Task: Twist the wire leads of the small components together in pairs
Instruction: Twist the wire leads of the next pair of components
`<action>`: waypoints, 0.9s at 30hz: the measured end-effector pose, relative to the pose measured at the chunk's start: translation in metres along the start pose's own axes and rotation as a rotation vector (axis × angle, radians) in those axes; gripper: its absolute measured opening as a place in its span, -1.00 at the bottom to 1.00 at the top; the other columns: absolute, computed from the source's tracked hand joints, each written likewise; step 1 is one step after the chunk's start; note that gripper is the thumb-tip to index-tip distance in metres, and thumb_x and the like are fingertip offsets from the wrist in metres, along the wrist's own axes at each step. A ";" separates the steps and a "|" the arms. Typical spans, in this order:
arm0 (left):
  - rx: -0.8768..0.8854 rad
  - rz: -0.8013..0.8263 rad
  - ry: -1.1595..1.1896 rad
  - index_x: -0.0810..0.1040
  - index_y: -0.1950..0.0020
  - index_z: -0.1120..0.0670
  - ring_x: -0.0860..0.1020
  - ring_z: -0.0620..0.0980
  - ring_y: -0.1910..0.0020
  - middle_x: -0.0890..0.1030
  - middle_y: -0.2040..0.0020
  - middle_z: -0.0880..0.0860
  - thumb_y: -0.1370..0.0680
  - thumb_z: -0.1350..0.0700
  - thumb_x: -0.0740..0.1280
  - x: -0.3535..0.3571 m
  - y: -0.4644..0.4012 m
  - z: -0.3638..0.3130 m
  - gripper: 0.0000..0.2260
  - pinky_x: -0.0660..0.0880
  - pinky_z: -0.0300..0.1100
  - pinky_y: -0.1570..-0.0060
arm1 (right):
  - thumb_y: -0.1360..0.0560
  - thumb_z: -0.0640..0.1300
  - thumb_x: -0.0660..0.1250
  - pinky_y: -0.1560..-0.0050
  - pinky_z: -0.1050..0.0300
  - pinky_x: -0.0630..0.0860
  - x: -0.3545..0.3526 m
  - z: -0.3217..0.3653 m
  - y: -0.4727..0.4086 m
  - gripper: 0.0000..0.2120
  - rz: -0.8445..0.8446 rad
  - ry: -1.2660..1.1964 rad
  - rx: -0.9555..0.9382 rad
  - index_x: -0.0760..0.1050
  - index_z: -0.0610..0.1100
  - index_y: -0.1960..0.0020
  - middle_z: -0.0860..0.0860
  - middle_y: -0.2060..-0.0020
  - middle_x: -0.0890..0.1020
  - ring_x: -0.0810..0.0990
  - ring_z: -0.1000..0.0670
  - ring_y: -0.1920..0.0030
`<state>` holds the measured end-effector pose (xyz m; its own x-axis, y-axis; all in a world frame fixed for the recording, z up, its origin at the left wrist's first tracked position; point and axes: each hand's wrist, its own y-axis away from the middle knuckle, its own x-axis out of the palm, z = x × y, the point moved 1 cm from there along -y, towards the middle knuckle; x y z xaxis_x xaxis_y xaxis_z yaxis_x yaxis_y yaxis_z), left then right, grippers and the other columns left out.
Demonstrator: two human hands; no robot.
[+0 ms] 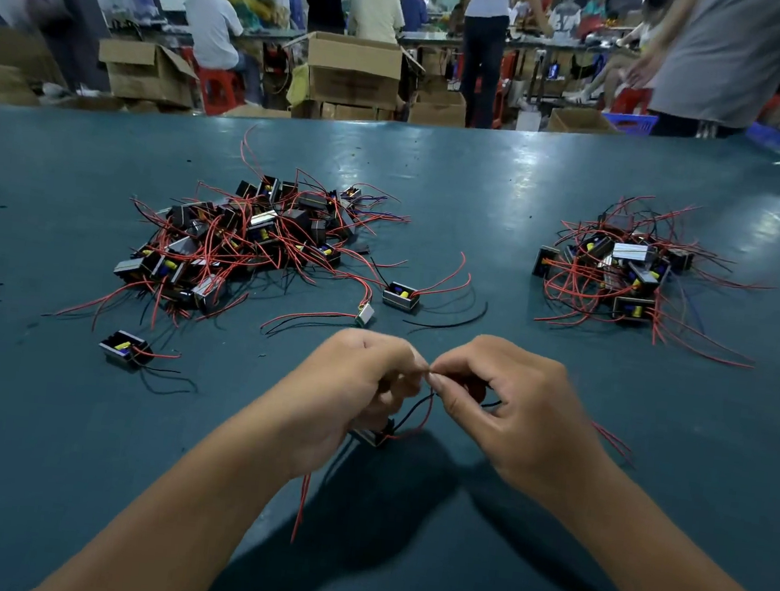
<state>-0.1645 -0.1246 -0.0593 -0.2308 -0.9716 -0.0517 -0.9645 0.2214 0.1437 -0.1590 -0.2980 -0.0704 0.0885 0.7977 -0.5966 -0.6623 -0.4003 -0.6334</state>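
Both hands have a tight grip here: left hand (359,383) and right hand (506,404) pinch the wire leads (419,406) of one small component (375,436). It hangs just above the table (485,199), near the front edge.

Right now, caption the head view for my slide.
Both hands, left hand and right hand, pinch a component's wire leads above the green table, between two component piles.
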 end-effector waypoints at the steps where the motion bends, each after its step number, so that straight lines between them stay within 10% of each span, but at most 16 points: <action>1: -0.028 0.001 0.062 0.53 0.36 0.03 0.17 -0.08 0.49 0.36 0.45 -0.02 -0.53 0.20 0.27 0.001 -0.001 0.001 -0.74 0.10 -0.26 0.49 | -0.50 -0.24 0.42 0.20 0.37 0.39 0.000 -0.001 0.000 -0.97 -0.001 -0.019 0.014 0.63 -0.15 0.11 0.12 0.29 0.57 0.49 0.17 0.28; 8: 0.705 -0.090 -0.622 0.68 0.00 0.03 0.47 -0.09 0.23 0.58 0.12 -0.09 -0.50 0.19 0.50 -0.021 0.003 -0.008 -0.88 0.36 -0.36 0.21 | -0.48 -0.13 0.40 0.26 0.38 0.40 -0.002 -0.007 -0.001 -0.96 -0.011 -0.219 0.192 0.62 -0.04 0.14 0.15 0.31 0.62 0.55 0.15 0.31; 16: 1.034 -0.212 -0.919 0.69 0.09 0.13 0.51 0.02 0.13 0.58 0.12 0.00 -0.54 0.06 0.44 -0.020 -0.002 -0.006 -0.85 0.45 -0.16 0.13 | -0.49 -0.14 0.41 0.28 0.40 0.36 -0.001 -0.005 -0.001 -0.96 0.039 -0.259 0.170 0.63 -0.07 0.13 0.16 0.32 0.60 0.51 0.17 0.33; 27: 0.366 -0.053 -0.387 0.60 0.13 0.18 0.26 -0.19 0.44 0.40 0.37 -0.03 -0.61 0.11 0.36 -0.009 -0.002 0.003 -0.82 0.21 -0.33 0.42 | -0.50 -0.24 0.43 0.24 0.22 0.47 0.000 -0.004 0.000 -0.96 -0.002 -0.066 0.069 0.63 -0.12 0.10 0.08 0.29 0.61 0.57 0.06 0.27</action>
<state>-0.1610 -0.1159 -0.0618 -0.1439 -0.8959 -0.4204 -0.9418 0.2544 -0.2196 -0.1565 -0.3001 -0.0723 0.0425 0.8272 -0.5603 -0.7117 -0.3685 -0.5980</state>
